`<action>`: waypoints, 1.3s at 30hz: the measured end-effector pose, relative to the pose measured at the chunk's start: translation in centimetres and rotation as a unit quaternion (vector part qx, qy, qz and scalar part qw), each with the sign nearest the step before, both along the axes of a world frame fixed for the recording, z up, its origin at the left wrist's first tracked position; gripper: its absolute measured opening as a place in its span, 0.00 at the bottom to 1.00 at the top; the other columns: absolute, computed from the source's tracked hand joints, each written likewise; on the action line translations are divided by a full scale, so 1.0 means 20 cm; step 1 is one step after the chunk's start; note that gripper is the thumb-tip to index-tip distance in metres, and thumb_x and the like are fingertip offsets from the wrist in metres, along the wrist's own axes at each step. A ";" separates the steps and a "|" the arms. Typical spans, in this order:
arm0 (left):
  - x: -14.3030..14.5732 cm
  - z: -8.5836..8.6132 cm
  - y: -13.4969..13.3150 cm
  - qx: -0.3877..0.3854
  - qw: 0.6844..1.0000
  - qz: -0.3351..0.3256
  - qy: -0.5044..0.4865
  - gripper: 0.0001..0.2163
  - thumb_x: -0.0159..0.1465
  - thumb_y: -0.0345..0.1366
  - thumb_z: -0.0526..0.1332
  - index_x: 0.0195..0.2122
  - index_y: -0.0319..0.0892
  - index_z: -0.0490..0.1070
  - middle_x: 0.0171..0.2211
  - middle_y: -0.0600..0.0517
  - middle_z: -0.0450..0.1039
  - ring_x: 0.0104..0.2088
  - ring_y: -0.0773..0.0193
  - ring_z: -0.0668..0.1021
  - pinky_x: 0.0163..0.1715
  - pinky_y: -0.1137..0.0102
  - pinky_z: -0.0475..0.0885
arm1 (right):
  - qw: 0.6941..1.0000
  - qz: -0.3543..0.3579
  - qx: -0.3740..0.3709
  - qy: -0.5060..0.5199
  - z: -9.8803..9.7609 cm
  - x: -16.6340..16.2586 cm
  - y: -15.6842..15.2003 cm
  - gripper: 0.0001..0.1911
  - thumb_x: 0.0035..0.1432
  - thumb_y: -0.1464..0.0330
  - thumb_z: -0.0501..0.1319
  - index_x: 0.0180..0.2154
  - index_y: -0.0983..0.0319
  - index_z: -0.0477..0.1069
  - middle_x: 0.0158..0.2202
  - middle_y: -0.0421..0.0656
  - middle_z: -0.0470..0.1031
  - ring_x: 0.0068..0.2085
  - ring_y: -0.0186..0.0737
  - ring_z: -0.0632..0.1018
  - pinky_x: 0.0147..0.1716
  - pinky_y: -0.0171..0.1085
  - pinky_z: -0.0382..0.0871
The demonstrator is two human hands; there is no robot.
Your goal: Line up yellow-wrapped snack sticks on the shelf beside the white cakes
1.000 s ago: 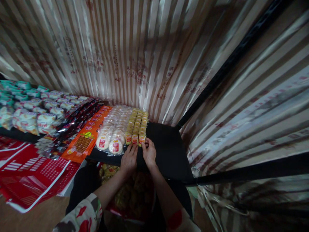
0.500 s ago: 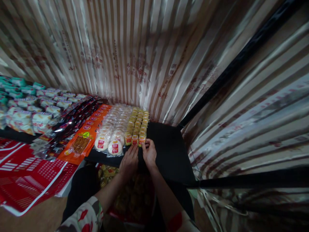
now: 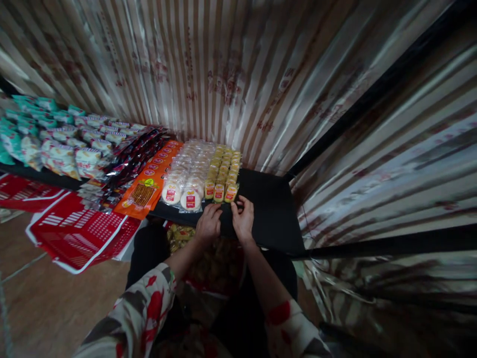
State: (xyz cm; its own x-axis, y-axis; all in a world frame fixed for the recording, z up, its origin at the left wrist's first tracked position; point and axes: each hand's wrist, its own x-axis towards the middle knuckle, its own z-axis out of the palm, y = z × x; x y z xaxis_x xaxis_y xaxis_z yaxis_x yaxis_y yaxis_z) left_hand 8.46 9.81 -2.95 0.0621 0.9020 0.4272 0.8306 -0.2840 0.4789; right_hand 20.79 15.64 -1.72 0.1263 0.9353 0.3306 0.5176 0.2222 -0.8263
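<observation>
Rows of small yellow snack packets (image 3: 222,171) with red labels stand at the right end of the goods on a black shelf (image 3: 269,204). My right hand (image 3: 243,219) is at the front of the rightmost row, its thumb at the lower edge of the front packet (image 3: 231,192) and its other fingers bent and apart from the thumb. Just left of it, my left hand (image 3: 208,223) lies over the shelf's front edge, fingers stretched towards the packets and holding nothing visible. Round white crackers in clear wrappers (image 3: 191,199) fill the rows beside the yellow ones.
Left along the shelf are an orange snack bag (image 3: 143,191), dark shiny packets (image 3: 137,156), white bags (image 3: 89,161) and green bags (image 3: 35,107). Red baskets (image 3: 85,233) sit below. Yellow packets (image 3: 181,236) fill a container under my arms. A striped curtain (image 3: 208,64) hangs behind.
The view has shifted, so the shelf sits higher and further right in the picture. Both hands have drawn back slightly from the front yellow packets, and the gap between them has widened.
</observation>
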 end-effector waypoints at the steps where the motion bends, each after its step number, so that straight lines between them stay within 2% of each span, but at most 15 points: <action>1: 0.00 0.00 -0.04 0.001 1.000 0.004 -0.007 0.16 0.58 0.23 0.48 0.44 0.36 0.69 0.47 0.43 0.68 0.52 0.58 0.65 0.52 0.59 0.66 | 1.000 0.001 0.001 0.004 0.01 0.01 -0.05 0.19 0.56 0.60 0.53 0.46 0.65 0.66 0.42 0.50 0.68 0.37 0.37 0.72 0.30 0.33 0.69; 5: 0.03 -0.04 -0.27 -0.042 0.999 -0.005 -0.014 0.11 0.60 0.26 0.49 0.38 0.39 0.70 0.39 0.46 0.69 0.44 0.59 0.68 0.45 0.61 0.69 | 0.999 0.034 -0.027 0.026 -0.01 0.04 -0.30 0.17 0.59 0.61 0.50 0.44 0.64 0.67 0.36 0.47 0.74 0.34 0.36 0.74 0.32 0.32 0.69; 7: 0.05 -0.07 -0.36 -0.095 0.995 -0.025 -0.008 0.10 0.62 0.29 0.49 0.35 0.40 0.70 0.36 0.47 0.69 0.41 0.59 0.69 0.42 0.63 0.69 | 0.995 0.070 -0.071 0.002 -0.05 0.06 -0.43 0.16 0.58 0.61 0.49 0.41 0.63 0.69 0.32 0.45 0.76 0.32 0.36 0.75 0.32 0.33 0.69; 9: 0.07 -0.12 -0.43 -0.159 0.987 -0.027 -0.007 0.09 0.62 0.31 0.50 0.34 0.40 0.70 0.36 0.47 0.69 0.40 0.59 0.69 0.42 0.63 0.68 | 0.990 0.087 -0.106 -0.046 -0.12 0.08 -0.53 0.15 0.58 0.62 0.49 0.37 0.61 0.71 0.34 0.45 0.77 0.35 0.38 0.76 0.37 0.36 0.69; 11: 0.09 -0.18 -0.44 -0.221 0.975 -0.010 -0.019 0.10 0.62 0.31 0.50 0.38 0.40 0.70 0.39 0.45 0.70 0.42 0.58 0.70 0.45 0.62 0.66 | 0.984 0.081 -0.138 -0.078 -0.20 0.10 -0.59 0.15 0.57 0.64 0.48 0.37 0.60 0.71 0.36 0.45 0.77 0.39 0.41 0.76 0.41 0.40 0.69; 15: 0.15 -0.29 -0.42 -0.301 0.952 0.015 -0.054 0.14 0.59 0.29 0.51 0.44 0.39 0.69 0.46 0.42 0.70 0.49 0.55 0.70 0.51 0.61 0.62 | 0.983 0.044 -0.149 -0.095 -0.37 0.12 -0.62 0.18 0.51 0.72 0.49 0.43 0.62 0.71 0.43 0.49 0.75 0.47 0.44 0.74 0.49 0.44 0.65; 19: 0.21 -0.35 -0.41 -0.340 0.938 0.016 -0.066 0.17 0.56 0.30 0.54 0.46 0.37 0.69 0.46 0.38 0.72 0.53 0.51 0.68 0.54 0.56 0.59 | 0.976 0.044 -0.197 -0.081 -0.47 0.15 -0.59 0.22 0.46 0.75 0.50 0.43 0.60 0.71 0.37 0.47 0.77 0.41 0.44 0.77 0.42 0.41 0.70; 23: 0.23 -0.36 -0.41 -0.347 0.932 0.056 -0.087 0.19 0.56 0.30 0.52 0.49 0.34 0.68 0.46 0.35 0.71 0.52 0.49 0.69 0.53 0.52 0.59 | 0.979 0.063 -0.190 -0.045 -0.45 0.14 -0.58 0.20 0.46 0.73 0.51 0.41 0.59 0.73 0.32 0.43 0.77 0.36 0.42 0.78 0.38 0.39 0.72; 27: 0.21 -0.34 -0.38 -0.347 0.921 0.062 -0.168 0.22 0.52 0.25 0.53 0.49 0.38 0.68 0.49 0.42 0.71 0.52 0.56 0.70 0.56 0.59 0.59 | 0.980 0.073 -0.185 -0.010 -0.40 0.15 -0.60 0.20 0.48 0.71 0.51 0.42 0.57 0.72 0.31 0.41 0.78 0.34 0.41 0.78 0.35 0.40 0.73; 30: 0.16 -0.31 -0.38 -0.352 0.913 0.060 -0.196 0.25 0.50 0.22 0.52 0.51 0.41 0.66 0.47 0.48 0.72 0.51 0.62 0.71 0.53 0.65 0.63 | 0.976 0.094 -0.195 0.000 -0.37 0.18 -0.63 0.21 0.49 0.71 0.51 0.44 0.56 0.71 0.29 0.39 0.77 0.31 0.39 0.77 0.33 0.38 0.73; 32: 0.12 -0.27 -0.40 -0.361 0.903 0.052 -0.227 0.26 0.50 0.21 0.51 0.51 0.40 0.66 0.46 0.49 0.73 0.49 0.64 0.72 0.50 0.67 0.66 | 0.975 0.096 -0.201 -0.016 -0.34 0.21 -0.64 0.22 0.48 0.72 0.51 0.45 0.57 0.71 0.30 0.40 0.77 0.31 0.39 0.77 0.35 0.38 0.73; 34: 0.09 -0.22 -0.43 -0.379 0.874 0.043 -0.301 0.26 0.49 0.20 0.51 0.50 0.40 0.66 0.45 0.49 0.74 0.46 0.64 0.74 0.46 0.68 0.69 | 0.977 0.084 -0.193 -0.043 -0.32 0.24 -0.65 0.22 0.47 0.72 0.52 0.46 0.59 0.71 0.35 0.43 0.77 0.35 0.40 0.77 0.40 0.41 0.72; 35: 0.07 -0.20 -0.44 -0.389 0.850 0.041 -0.352 0.26 0.49 0.20 0.51 0.49 0.41 0.67 0.44 0.50 0.73 0.45 0.65 0.74 0.44 0.69 0.71 | 0.978 0.078 -0.184 -0.055 -0.30 0.25 -0.66 0.23 0.47 0.72 0.52 0.46 0.60 0.71 0.37 0.44 0.76 0.37 0.41 0.76 0.43 0.42 0.70; 37: 0.05 -0.15 -0.47 -0.410 0.787 0.049 -0.459 0.24 0.50 0.21 0.53 0.48 0.41 0.67 0.43 0.49 0.73 0.40 0.66 0.75 0.37 0.72 0.72 | 0.980 0.093 -0.169 -0.053 -0.26 0.26 -0.66 0.24 0.47 0.71 0.53 0.48 0.61 0.69 0.44 0.47 0.74 0.41 0.42 0.76 0.45 0.43 0.69; 39: 0.03 -0.11 -0.49 -0.433 0.719 0.059 -0.541 0.21 0.50 0.23 0.55 0.46 0.40 0.67 0.39 0.49 0.73 0.33 0.68 0.76 0.30 0.75 0.72 | 0.976 0.146 -0.158 -0.020 -0.21 0.27 -0.66 0.26 0.48 0.70 0.54 0.52 0.61 0.67 0.50 0.48 0.69 0.44 0.41 0.75 0.43 0.40 0.71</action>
State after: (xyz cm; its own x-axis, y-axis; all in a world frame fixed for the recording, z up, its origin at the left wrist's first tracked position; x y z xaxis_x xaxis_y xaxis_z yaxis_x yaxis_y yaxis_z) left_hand 9.00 -0.06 -5.16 0.0175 0.8308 -0.5562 -0.1679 0.5509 0.8175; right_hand 26.15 2.42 -5.98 -0.1679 0.9856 0.0187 0.5040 0.1021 -0.8576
